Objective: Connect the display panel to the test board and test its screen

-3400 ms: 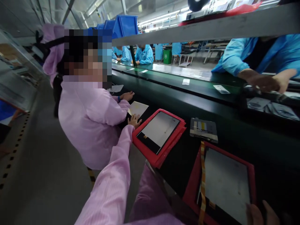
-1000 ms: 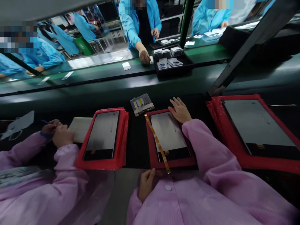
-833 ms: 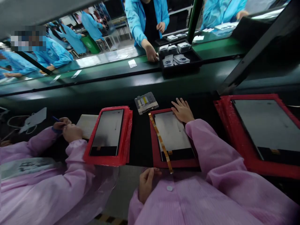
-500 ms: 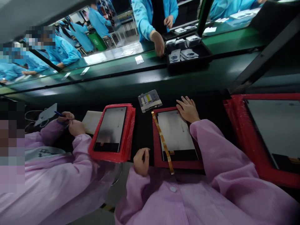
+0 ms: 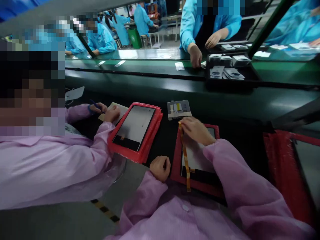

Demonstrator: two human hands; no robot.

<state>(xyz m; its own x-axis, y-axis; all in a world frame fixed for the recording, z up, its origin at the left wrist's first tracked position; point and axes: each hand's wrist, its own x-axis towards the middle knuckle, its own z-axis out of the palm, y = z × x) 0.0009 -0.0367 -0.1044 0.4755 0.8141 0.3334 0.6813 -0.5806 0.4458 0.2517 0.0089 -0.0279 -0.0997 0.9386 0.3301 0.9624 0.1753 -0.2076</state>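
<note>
In front of me an LCD panel (image 5: 200,156) lies in a red foam frame (image 5: 176,166), its silver back up with a dark strip along the near edge. Along its left side runs a long orange flex ribbon cable (image 5: 185,158), whose lower end hangs past the frame's near edge. My right hand (image 5: 196,129) reaches over the panel, thumb and fingertips closed on the cable's top end. My left hand (image 5: 160,168) is curled in a loose fist beside the frame's lower left corner, with nothing visible in it. Just beyond the frame sits a small grey metal unit (image 5: 179,110).
At left another panel in a stack of red frames (image 5: 136,128) lies near a co-worker's hands (image 5: 111,113), one with a blue pen. More red frames (image 5: 282,166) stand at right. Across the green conveyor (image 5: 150,80), another person reaches by a black tray (image 5: 232,80) of parts.
My right hand has moved left from the panel's upper right side to the top of the ribbon cable and closed there. My left hand stays curled. The view has shifted left.
</note>
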